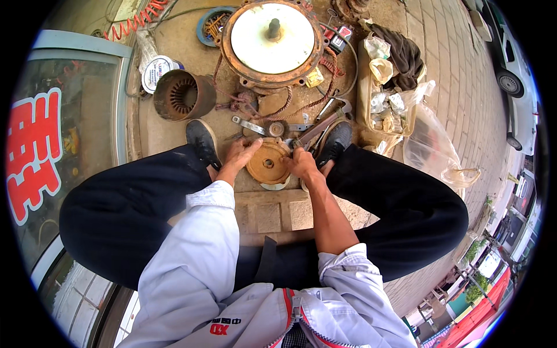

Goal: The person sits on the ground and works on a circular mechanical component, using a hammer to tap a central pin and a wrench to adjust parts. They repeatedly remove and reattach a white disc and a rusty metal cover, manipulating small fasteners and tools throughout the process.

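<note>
Between my feet sits a rusty round metal cover [267, 169], a flat disc with a raised ring and a small centre hole. My left hand [239, 155] grips its left rim, fingers along the edge. At its right rim my right hand [300, 163] is closed, with curled fingers against the edge; whether a small tool is also in it I cannot make out. Just beyond the cover lie a small round metal part [277, 128], a flat metal bar [248, 124] and a long-handled tool [319, 127]. A pale round edge shows under the cover.
A large rusty housing with a white disc [272, 49] stands ahead, ropes around it. To its left are a slotted metal cylinder [184, 95], a white tub [158, 72] and a blue bowl of bolts [214, 26]. A tray of bags [365, 110] stands right; a glass door [75, 116] left.
</note>
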Action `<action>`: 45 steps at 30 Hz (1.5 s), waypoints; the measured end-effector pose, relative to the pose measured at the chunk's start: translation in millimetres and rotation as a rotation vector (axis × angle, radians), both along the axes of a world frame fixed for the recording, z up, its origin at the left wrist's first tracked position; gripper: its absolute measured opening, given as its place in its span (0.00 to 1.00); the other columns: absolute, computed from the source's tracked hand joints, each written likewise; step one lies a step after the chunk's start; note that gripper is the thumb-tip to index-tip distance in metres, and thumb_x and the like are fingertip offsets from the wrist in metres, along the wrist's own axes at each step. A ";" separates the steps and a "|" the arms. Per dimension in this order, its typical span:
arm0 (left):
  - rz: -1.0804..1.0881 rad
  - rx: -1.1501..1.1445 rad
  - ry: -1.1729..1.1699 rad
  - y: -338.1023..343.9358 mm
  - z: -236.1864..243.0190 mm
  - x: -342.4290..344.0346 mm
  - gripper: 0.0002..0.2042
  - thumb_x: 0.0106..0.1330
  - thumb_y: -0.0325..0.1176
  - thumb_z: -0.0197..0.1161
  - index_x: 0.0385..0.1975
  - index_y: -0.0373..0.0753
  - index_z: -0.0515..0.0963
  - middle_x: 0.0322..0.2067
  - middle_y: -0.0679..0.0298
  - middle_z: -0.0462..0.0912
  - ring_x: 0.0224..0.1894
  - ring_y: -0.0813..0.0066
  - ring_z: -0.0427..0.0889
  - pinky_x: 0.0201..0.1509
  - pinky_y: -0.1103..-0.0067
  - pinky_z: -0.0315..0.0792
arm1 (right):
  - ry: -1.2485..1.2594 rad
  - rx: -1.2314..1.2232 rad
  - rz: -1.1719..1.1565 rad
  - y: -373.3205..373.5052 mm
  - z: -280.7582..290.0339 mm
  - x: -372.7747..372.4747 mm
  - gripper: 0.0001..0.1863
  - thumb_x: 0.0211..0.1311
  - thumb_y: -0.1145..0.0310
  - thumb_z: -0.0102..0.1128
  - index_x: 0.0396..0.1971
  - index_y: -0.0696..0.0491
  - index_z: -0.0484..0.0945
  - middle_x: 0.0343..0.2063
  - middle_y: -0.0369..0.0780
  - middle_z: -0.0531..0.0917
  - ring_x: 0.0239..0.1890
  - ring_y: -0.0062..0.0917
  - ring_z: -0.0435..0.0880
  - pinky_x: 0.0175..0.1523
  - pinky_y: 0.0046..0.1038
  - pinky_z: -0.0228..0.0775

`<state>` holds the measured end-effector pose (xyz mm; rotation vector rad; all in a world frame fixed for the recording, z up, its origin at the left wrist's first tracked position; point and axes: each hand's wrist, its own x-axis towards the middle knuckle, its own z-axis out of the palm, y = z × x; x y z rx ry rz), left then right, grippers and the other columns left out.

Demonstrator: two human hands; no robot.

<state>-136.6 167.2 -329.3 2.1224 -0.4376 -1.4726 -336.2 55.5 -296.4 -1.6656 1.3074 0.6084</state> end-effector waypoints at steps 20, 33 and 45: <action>-0.314 0.432 -0.295 -1.5 27.0 -32.3 0.18 0.67 0.42 0.63 0.46 0.35 0.85 0.50 0.42 0.84 0.54 0.45 0.84 0.59 0.57 0.76 | 0.216 0.232 0.309 25.2 -1.7 -7.9 0.21 0.65 0.64 0.58 0.53 0.61 0.84 0.51 0.57 0.85 0.58 0.50 0.84 0.61 0.43 0.77; -0.645 0.133 -0.592 -11.8 -5.6 -47.6 0.11 0.57 0.24 0.67 0.39 0.42 0.88 0.53 0.52 0.79 0.62 0.49 0.75 0.59 0.63 0.78 | 0.026 -0.362 0.030 5.5 -16.4 6.3 0.11 0.59 0.67 0.65 0.34 0.60 0.83 0.35 0.57 0.87 0.43 0.53 0.87 0.51 0.47 0.80; -0.777 0.063 -0.449 -23.9 -3.5 -55.6 0.06 0.63 0.27 0.64 0.38 0.38 0.85 0.47 0.46 0.83 0.50 0.43 0.84 0.54 0.56 0.80 | 0.159 -0.209 -0.404 -4.4 -38.5 -36.3 0.15 0.57 0.64 0.70 0.37 0.58 0.79 0.40 0.57 0.86 0.47 0.53 0.86 0.52 0.47 0.80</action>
